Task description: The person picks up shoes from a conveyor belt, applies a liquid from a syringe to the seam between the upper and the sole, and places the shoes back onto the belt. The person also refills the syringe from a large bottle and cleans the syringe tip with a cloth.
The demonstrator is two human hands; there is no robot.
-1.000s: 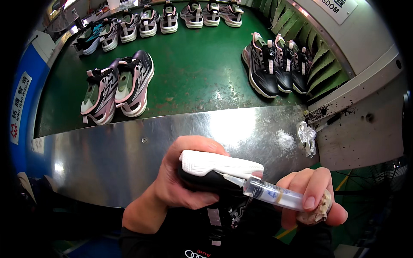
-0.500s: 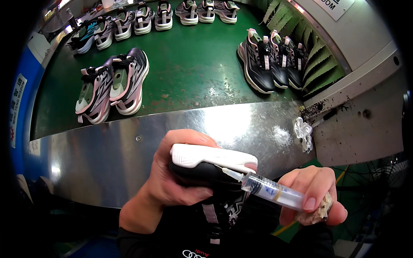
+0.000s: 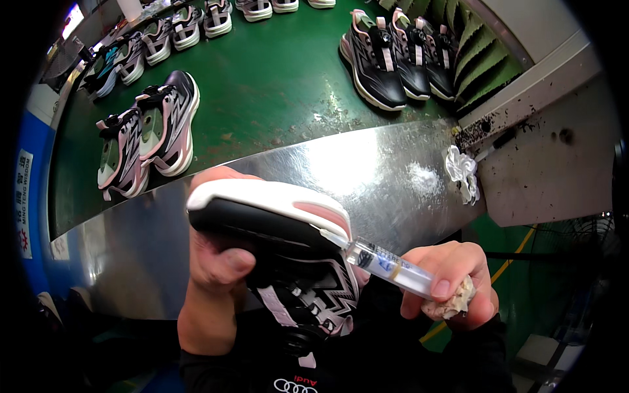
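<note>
Left hand [image 3: 219, 259]: gripping upturned black sneaker [image 3: 275, 249], white sole uppermost.
Right hand [image 3: 452, 285]: holding clear syringe [image 3: 386, 265] and crumpled rag [image 3: 458, 302].
Syringe tip: touching sole edge.

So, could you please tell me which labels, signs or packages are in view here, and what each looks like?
Label on the syringe in the right hand: a small band on the clear barrel, with blue and yellow marks.
Sign strip at the far left edge: a tall narrow white panel on blue, with red and blue print.
No packages or screens show.
</note>
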